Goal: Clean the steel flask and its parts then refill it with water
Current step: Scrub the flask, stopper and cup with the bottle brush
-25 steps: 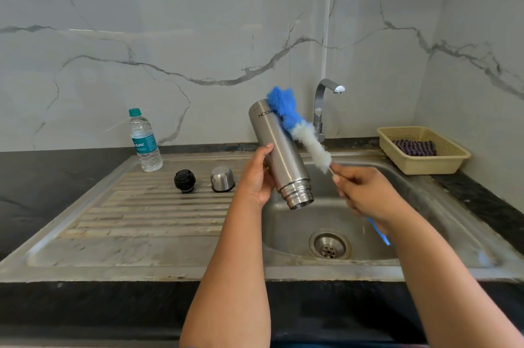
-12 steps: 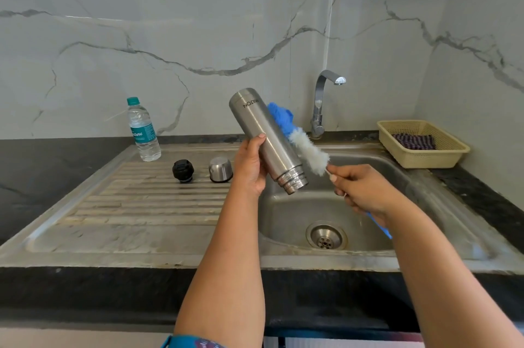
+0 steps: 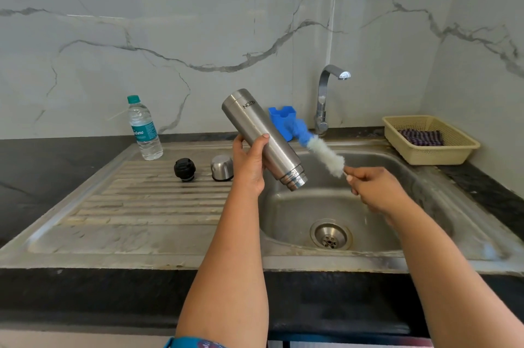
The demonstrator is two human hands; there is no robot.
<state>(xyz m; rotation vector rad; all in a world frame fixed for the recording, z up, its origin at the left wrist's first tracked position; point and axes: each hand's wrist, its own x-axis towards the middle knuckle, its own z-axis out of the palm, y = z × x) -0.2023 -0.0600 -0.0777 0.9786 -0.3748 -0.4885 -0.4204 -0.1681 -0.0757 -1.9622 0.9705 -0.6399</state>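
Observation:
My left hand (image 3: 248,167) grips the steel flask (image 3: 262,139) above the sink basin (image 3: 317,206), tilted with its open mouth down and to the right. My right hand (image 3: 374,190) holds the handle of a bottle brush (image 3: 320,149) whose white and blue bristles point up and left, just right of the flask and outside it. The flask's black stopper (image 3: 185,169) and steel cap (image 3: 222,167) stand on the ribbed drainboard (image 3: 141,200), left of my left hand.
A plastic water bottle (image 3: 143,129) stands at the drainboard's back left. A blue holder (image 3: 282,120) sits behind the flask, beside the tap (image 3: 326,101). A beige basket (image 3: 431,139) with a striped cloth is on the black counter at right. The drain (image 3: 330,234) lies below.
The flask has swung left and lower in my left hand. The brush has dropped lower and now lies right of the flask rather than behind it.

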